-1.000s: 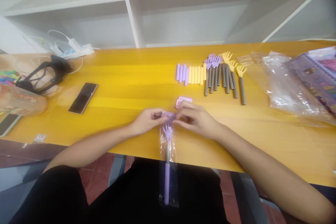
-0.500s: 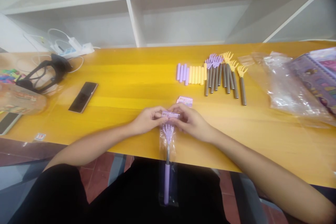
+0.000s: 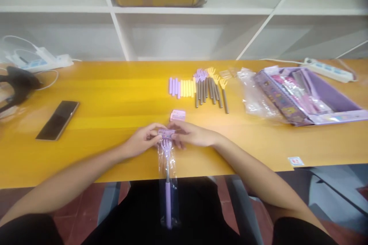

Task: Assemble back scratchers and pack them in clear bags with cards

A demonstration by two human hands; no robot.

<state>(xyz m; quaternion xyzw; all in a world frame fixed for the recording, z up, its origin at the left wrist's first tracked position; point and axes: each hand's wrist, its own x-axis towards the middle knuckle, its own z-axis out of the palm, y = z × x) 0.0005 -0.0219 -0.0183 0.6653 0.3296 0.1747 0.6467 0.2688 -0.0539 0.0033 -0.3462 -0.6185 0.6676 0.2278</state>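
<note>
A clear bag (image 3: 173, 164) with a purple hand-shaped scratcher (image 3: 168, 199) inside hangs over the table's front edge. Across its top lies a small purple card (image 3: 166, 134). My left hand (image 3: 145, 139) pinches the card's left end, and my right hand (image 3: 191, 134) pinches its right end. Just beyond my fingers rests a stack of pink cards (image 3: 178, 115). Farther back are purple tubes (image 3: 173, 86) and yellow tubes (image 3: 187, 88) in a row. Beside them lie several metal rods (image 3: 225, 101) with purple or yellow hand-shaped heads.
A phone (image 3: 57, 120) and a black strap-like object (image 3: 17, 84) are on the left. Plastic bags (image 3: 253, 93) and a purple box (image 3: 296, 111) with packages stand at the right. Power strips (image 3: 329, 69) lie at the back below white shelves (image 3: 189, 10).
The camera view has swung to the right, showing the whole purple box. Both hands still hold the card at the bag's top, which now looks flatter.
</note>
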